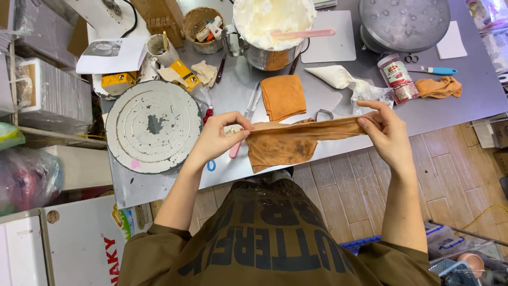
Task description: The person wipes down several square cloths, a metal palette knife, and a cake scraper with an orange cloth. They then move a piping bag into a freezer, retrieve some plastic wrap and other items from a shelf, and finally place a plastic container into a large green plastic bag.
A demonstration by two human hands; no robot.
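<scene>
The grey metal worktable [465,85] fills the upper view, and places below are told from the round white cake turntable [153,126] standing near its left front edge. Up and to the right of the turntable stands a steel mixing bowl [264,55] heaped with white cream, a pink spatula [302,34] lying across it. Far right of the turntable, at the back, sits a domed metal lid [405,22]. Just right of the turntable, at the table's front edge, an orange cloth [286,143] hangs stretched between both hands, its top edge pulled taut and a loose flap drooping below. The left hand [219,135] pinches the cloth's end closest to the turntable between thumb and fingers; the right hand [385,130] pinches the far end the same way. A second, folded orange cloth [283,95] lies behind the stretched one. Farther right lie a white piping bag [336,77] and a red-labelled jar [396,74].
</scene>
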